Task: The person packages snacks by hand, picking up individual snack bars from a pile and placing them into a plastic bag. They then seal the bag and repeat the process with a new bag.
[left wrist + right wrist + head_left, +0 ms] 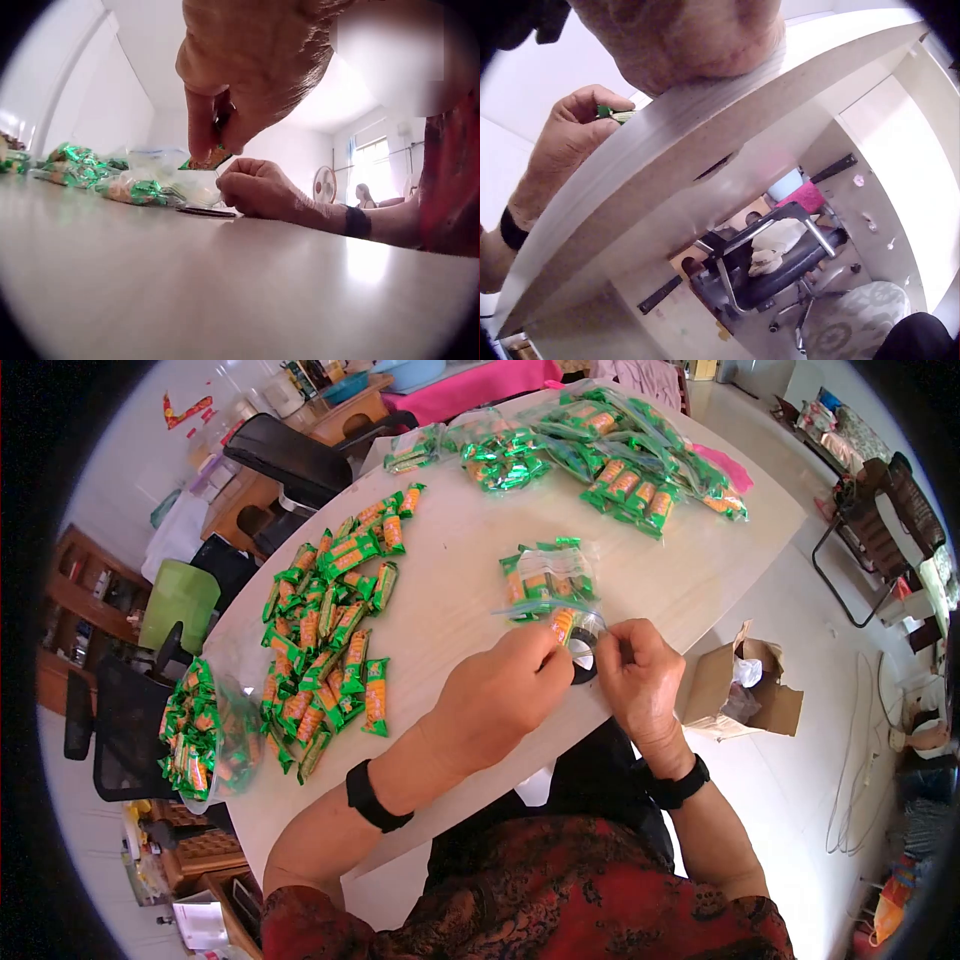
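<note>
Could read no wording, brand, number or sign in any of the three views. Too small and blurred to make out any print on the green-and-orange packets (pixel 350 555) loose on the worktop (pixel 445 570) or inside the clear bags (pixel 640 445).

We have a passage over the desk (pixel 440 585) between the packet pile (pixel 325 622) and the small bag (pixel 545 575) | filled bags (pixel 625 482) block our far side | bulging bag (pixel 205 732) blocks our left edge | we can also pass right of the small bag
</note>
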